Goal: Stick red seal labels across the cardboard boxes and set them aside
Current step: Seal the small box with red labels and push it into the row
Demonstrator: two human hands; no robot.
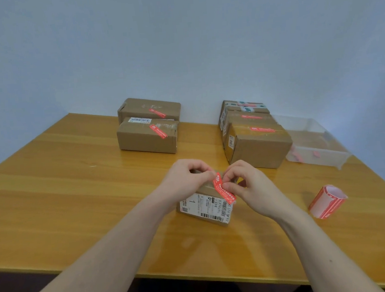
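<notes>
The small cardboard box lies near the front edge of the tabletop, at its middle, with a white shipping label on its near top face. The red seal label runs diagonally over the box top. The left hand pinches the label's far end with curled fingertips; the right hand pinches it a little nearer along its length. Whether the near end already adheres to the box cannot be determined.

Recommended procedure: keep the label taut, centre it across the taped flap seam, lower one end first, then press along its length toward the other end to avoid creases and trapped air.

The label roll lies toward the right edge. Farther back, two sealed boxes sit left of centre and a group of sealed boxes right of centre near the far edge. A clear plastic tray occupies the far right corner.
</notes>
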